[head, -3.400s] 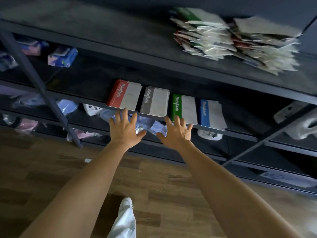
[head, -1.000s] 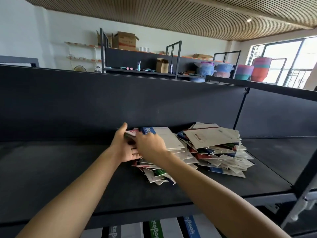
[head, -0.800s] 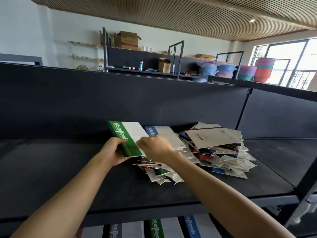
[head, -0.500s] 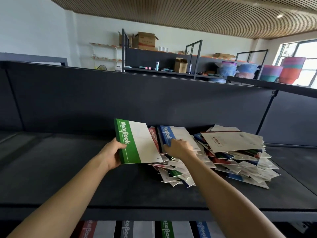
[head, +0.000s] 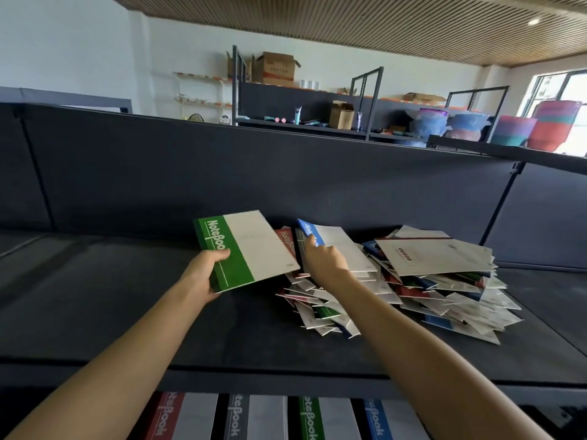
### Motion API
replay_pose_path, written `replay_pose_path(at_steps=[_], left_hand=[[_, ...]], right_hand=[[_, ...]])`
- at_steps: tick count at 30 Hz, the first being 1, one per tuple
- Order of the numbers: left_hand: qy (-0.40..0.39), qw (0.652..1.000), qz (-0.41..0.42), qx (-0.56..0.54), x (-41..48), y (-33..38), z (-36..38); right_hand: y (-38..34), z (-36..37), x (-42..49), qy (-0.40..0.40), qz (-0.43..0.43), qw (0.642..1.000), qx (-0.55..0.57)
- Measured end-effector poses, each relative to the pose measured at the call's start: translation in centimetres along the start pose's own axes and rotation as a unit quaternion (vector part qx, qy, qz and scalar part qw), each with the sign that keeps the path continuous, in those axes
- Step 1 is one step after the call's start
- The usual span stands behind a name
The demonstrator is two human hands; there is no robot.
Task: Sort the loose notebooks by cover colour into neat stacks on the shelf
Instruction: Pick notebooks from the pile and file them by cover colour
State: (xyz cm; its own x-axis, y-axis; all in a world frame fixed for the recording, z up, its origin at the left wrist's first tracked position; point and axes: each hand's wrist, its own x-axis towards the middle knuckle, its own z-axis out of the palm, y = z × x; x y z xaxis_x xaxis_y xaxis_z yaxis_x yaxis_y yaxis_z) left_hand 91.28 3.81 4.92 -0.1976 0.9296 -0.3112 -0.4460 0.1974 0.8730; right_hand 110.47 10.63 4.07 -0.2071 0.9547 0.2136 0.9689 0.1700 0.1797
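Judged early-stage — four colour stacks (head: 311,417) lie at bottom of frame, the loose pile (head: 444,290) at centre right is large; left grip (head: 203,274) clasps a green notebook (head: 251,252), right grip (head: 327,265) touches a blue notebook (head: 343,246), closure indeterminate.

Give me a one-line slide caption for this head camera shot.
Left hand grips a green notebook beside the loose pile on the dark shelf while the right hand touches a blue notebook.

Bright daylight from overexposed glazed window (head: 554,90) at upper right; round recessed ceiling lamp (head: 533,22) lit. Matte black shelf board (head: 111,296) dim, shadows soft. Wide-angle bending at frame edges; slight overall softness.
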Motion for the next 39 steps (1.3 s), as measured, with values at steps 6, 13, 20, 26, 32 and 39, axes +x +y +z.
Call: replay_pose_path(at_steps=[6, 13, 20, 26, 32, 39], left_hand=[[-0.019, 1.000, -0.008, 0.011, -0.6, -1.2, 3.0], [-0.036, 0.999, -0.007, -0.008, 0.7, -3.8, 3.9], [0.050, 0.998, -0.022, -0.030, 0.9, -2.8, -0.2], [0.073, 0.997, -0.012, -0.001, 0.4, -2.2, -3.0], [0.069, 0.998, 0.000, 0.014, -0.4, -1.0, -3.8], [0.015, 0.999, 0.029, 0.013, -0.7, -2.3, -1.4]], right_hand=[[-1.6, -5.5, -1.6, 0.028, -0.033, 0.999, -0.027], [-6.2, -5.5, -5.1, -0.015, -0.219, 0.975, 0.023], [-1.3, 0.8, 1.8, -0.129, 0.115, 0.972, 0.158], [-1.9, 1.5, 3.1, -0.130, 0.046, 0.989, 0.055], [-2.2, -0.2, 1.8, -0.030, -0.023, 0.999, -0.015], [-6.1, -5.8, -1.2, 0.006, -0.117, 0.993, -0.001]])
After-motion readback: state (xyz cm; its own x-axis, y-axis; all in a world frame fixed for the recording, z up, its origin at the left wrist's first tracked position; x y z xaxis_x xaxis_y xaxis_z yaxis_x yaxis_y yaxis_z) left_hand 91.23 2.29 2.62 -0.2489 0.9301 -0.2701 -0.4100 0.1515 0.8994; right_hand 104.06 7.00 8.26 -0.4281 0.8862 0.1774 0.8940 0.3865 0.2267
